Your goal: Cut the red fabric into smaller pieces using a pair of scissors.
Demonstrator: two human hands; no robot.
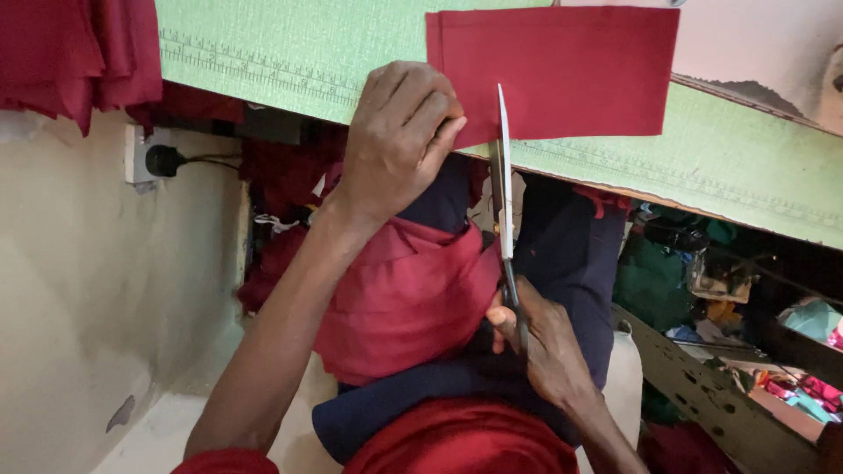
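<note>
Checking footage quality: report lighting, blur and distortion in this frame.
Head view: soft, even light, no glare; left hand, scissors and maroon cloth are sharp; right hand slightly soft; the green table edge runs tilted, wide-angle skew.
</note>
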